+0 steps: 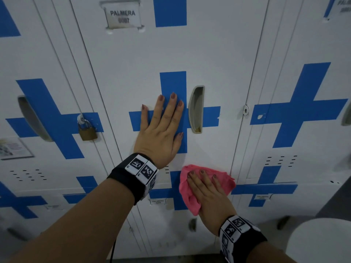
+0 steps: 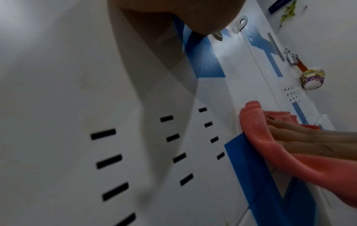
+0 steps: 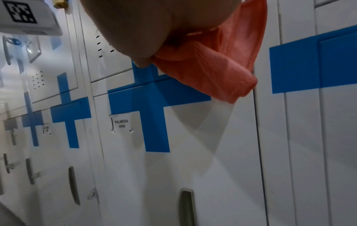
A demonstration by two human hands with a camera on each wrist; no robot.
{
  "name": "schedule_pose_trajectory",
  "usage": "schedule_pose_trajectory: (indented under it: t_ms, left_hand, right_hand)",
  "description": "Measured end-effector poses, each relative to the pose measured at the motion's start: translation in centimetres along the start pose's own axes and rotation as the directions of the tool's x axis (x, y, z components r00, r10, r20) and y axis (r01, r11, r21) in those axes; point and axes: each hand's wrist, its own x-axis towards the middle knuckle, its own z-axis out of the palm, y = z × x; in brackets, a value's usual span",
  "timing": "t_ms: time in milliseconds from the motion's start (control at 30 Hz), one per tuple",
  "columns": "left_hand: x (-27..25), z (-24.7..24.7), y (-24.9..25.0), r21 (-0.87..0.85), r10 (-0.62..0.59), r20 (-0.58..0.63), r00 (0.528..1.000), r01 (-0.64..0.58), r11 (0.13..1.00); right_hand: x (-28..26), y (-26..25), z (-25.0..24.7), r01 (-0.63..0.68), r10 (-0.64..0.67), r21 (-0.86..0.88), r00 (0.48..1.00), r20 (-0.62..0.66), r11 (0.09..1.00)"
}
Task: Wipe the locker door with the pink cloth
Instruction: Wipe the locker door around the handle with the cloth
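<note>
Your left hand (image 2: 154,19) sits at the top edge, heel against the locker door (image 2: 58,91). Vent slots (image 2: 108,160) run below it. At right, your right hand (image 2: 309,137) presses straight fingers flat on the pink cloth (image 2: 257,131) over blue tape (image 2: 251,168).
</note>
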Motion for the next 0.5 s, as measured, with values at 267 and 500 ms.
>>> schedule_pose_trajectory:
  t_ms: [267,500]
  left_hand:
    - [-1.9,1.2,0.9,-0.004,0.016,-0.024,1.0,-0.016,1.0]
    - [-3.3,2.7,0.1,0.011,0.066,-0.053,0.996,-0.065,0.998]
  right_hand:
    - [1.9,-1.3,-3.4,-0.33,0.434,0.414,0.881,-0.188,0.848]
    - [3.1,-0.5,-3.3,-0.107,0.116,0.075,0.986,-0.118,0.991]
